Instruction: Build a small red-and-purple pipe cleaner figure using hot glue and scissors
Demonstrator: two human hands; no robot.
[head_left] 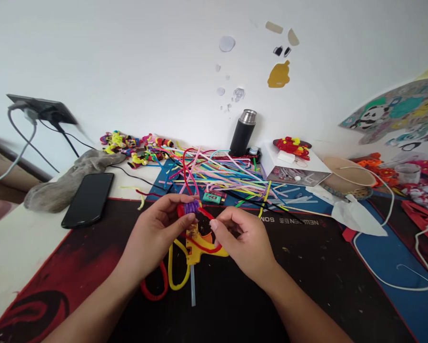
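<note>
My left hand (pixel 165 224) pinches a small coiled bundle of purple pipe cleaner (pixel 191 206) with red at its side. A red pipe cleaner (pixel 207 214) runs from this bundle to my right hand (pixel 240 233), whose thumb and forefinger are closed on it. Below the hands a yellow glue gun (pixel 194 252) lies on the dark mat, a clear glue stick (pixel 193 286) jutting from its back end. Loops of yellow pipe cleaner (pixel 171 274) and red pipe cleaner hang or lie beside the glue gun; where they join is hidden by my hands.
Many coloured pipe cleaners (pixel 221 166) are heaped behind my hands. A black thermos (pixel 243 133) and a white box (pixel 292 164) stand near the wall. At left are a phone (pixel 88 200) and finished figures (pixel 135 145); at right, a beige bowl (pixel 353 174) and a white cable (pixel 392 286).
</note>
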